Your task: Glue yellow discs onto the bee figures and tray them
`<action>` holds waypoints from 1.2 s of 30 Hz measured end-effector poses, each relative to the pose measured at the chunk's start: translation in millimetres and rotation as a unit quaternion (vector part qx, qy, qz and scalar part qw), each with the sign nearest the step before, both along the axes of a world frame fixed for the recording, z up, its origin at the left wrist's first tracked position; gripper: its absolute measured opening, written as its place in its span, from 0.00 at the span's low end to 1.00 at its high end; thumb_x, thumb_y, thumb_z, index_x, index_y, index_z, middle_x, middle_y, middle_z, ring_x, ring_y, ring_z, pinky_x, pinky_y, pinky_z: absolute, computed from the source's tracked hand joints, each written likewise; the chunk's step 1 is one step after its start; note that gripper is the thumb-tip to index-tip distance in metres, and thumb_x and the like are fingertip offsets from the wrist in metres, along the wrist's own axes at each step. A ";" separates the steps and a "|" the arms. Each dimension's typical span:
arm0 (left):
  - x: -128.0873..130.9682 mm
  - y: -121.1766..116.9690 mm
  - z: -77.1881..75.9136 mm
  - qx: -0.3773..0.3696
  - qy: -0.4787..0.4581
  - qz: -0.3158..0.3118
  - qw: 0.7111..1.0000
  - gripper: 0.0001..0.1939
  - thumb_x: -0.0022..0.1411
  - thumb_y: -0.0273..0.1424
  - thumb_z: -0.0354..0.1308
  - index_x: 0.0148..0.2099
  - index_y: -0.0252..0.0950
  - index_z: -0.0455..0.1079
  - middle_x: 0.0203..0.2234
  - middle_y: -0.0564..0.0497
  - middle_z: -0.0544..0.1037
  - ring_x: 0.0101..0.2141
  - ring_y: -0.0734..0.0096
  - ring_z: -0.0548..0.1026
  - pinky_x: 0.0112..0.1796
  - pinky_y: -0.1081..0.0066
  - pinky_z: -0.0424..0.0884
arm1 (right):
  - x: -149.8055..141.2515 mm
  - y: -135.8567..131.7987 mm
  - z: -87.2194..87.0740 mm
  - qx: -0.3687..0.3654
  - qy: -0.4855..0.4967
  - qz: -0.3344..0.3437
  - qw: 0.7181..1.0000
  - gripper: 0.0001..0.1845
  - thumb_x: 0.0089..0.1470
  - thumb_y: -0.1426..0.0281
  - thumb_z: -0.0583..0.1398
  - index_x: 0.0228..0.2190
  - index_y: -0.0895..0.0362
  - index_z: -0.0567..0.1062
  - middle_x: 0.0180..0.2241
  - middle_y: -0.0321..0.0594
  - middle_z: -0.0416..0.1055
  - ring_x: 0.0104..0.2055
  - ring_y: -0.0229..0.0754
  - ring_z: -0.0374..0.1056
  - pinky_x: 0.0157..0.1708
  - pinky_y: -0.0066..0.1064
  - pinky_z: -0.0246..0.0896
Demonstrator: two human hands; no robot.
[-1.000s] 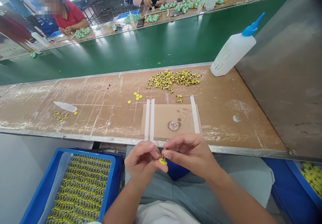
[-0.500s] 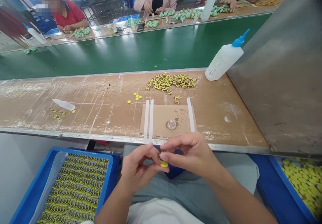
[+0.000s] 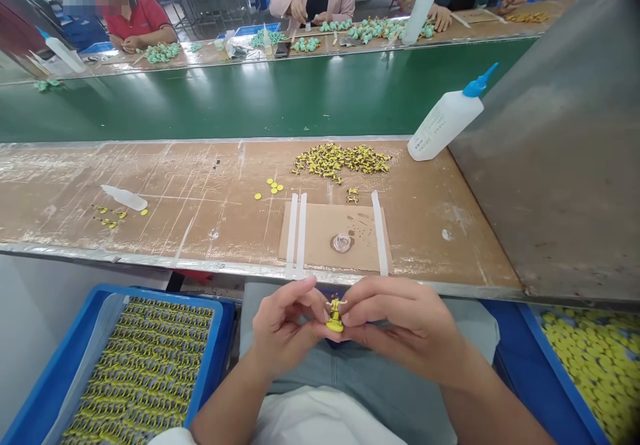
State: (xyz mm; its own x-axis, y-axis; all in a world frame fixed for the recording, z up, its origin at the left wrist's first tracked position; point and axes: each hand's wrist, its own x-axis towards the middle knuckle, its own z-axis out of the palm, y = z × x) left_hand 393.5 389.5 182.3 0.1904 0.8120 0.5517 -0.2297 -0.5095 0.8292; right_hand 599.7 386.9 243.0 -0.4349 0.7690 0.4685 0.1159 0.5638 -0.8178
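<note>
Above my lap, a small yellow figurine (image 3: 335,310) with dark markings stands upright on a round yellow base (image 3: 335,325). My left hand (image 3: 290,321) pinches it from the left, thumb at the base. From the other side my right hand (image 3: 400,315) closes its fingertips on the same figurine. Just beyond the hands, a cardboard sheet (image 3: 320,231) with white tape strips bears a small round glue-like puddle (image 3: 341,243). Behind it lie two single figurines (image 3: 353,195) and a heap of similar yellow-and-black figurines (image 3: 343,160).
Several yellow discs (image 3: 274,185) lie left of the heap. A white bottle with a blue nozzle (image 3: 445,125) leans at right. A small dropper bottle (image 3: 124,197) lies left. Blue trays hold figurines (image 3: 213,365) and discs (image 3: 555,391). Co-workers sit beyond the green belt (image 3: 225,98).
The figurine on its base has come into clear view, standing upright between my fingertips. My right hand has shifted slightly right and its fingers now lie along the figurine's side.
</note>
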 end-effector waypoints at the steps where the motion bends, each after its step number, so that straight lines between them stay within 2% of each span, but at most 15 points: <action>1: -0.8 -0.3 0.3 0.002 0.012 -0.006 1.000 0.35 0.59 0.26 0.69 0.66 0.44 0.63 0.28 0.54 0.77 0.30 0.73 0.77 0.36 0.73 0.77 | 0.5 0.0 1.4 0.006 -0.008 0.004 1.000 0.07 0.61 0.77 0.64 0.40 0.54 0.77 0.38 0.39 0.77 0.37 0.36 0.75 0.39 0.23 0.70; 10: -10.2 -1.2 14.7 0.082 0.130 -0.009 0.988 0.37 0.64 0.17 0.59 0.70 0.43 0.57 0.34 0.50 0.78 0.35 0.72 0.77 0.40 0.71 0.78 | 9.3 -4.3 5.6 0.049 -0.115 -0.005 0.992 0.06 0.66 0.77 0.59 0.41 0.55 0.74 0.38 0.39 0.76 0.37 0.36 0.72 0.37 0.26 0.63; 18: -11.5 -2.1 19.4 0.094 0.155 -0.017 0.983 0.51 0.62 0.11 0.55 0.75 0.42 0.31 0.36 0.52 0.73 0.37 0.77 0.75 0.44 0.74 0.76 | 4.4 -12.5 5.3 0.094 -0.229 -0.050 0.968 0.06 0.68 0.77 0.55 0.37 0.57 0.68 0.32 0.35 0.73 0.31 0.36 0.66 0.30 0.28 0.54; 22: -9.0 -1.6 16.3 0.112 0.172 -0.007 0.979 0.53 0.61 0.10 0.53 0.75 0.41 0.25 0.38 0.51 0.71 0.38 0.77 0.73 0.45 0.73 0.75 | 2.7 -16.8 -1.8 0.110 -0.268 -0.069 0.955 0.07 0.70 0.75 0.53 0.37 0.57 0.67 0.27 0.34 0.68 0.26 0.37 0.61 0.27 0.31 0.48; 25: -6.4 -1.7 12.1 0.109 0.172 -0.001 0.979 0.51 0.62 0.10 0.52 0.75 0.40 0.26 0.38 0.50 0.71 0.39 0.76 0.73 0.46 0.72 0.75 | 1.3 -17.3 -6.6 0.130 -0.279 -0.073 0.949 0.08 0.71 0.75 0.51 0.37 0.58 0.68 0.26 0.35 0.67 0.25 0.38 0.60 0.27 0.32 0.46; 31: -7.6 0.8 7.9 0.106 0.170 -0.019 0.980 0.48 0.63 0.11 0.51 0.75 0.39 0.29 0.37 0.51 0.70 0.39 0.76 0.72 0.46 0.73 0.74 | 0.2 -11.9 -8.0 0.140 -0.260 -0.063 0.953 0.09 0.69 0.77 0.51 0.36 0.59 0.69 0.26 0.35 0.68 0.24 0.38 0.61 0.25 0.32 0.49; 34: -11.2 1.4 6.4 0.088 0.144 -0.030 0.985 0.48 0.64 0.11 0.51 0.75 0.40 0.31 0.38 0.50 0.70 0.41 0.75 0.73 0.48 0.71 0.74 | 0.4 -10.9 -9.8 0.131 -0.201 -0.066 0.968 0.05 0.67 0.78 0.56 0.37 0.58 0.70 0.30 0.34 0.74 0.27 0.36 0.69 0.28 0.29 0.57; 36: -13.6 1.1 4.8 0.070 0.121 -0.038 0.989 0.48 0.64 0.11 0.52 0.75 0.40 0.31 0.39 0.50 0.71 0.42 0.75 0.74 0.49 0.69 0.74 | 0.9 -12.4 -11.3 0.092 -0.147 -0.086 0.981 0.05 0.63 0.75 0.63 0.40 0.56 0.72 0.34 0.34 0.77 0.32 0.36 0.73 0.34 0.27 0.63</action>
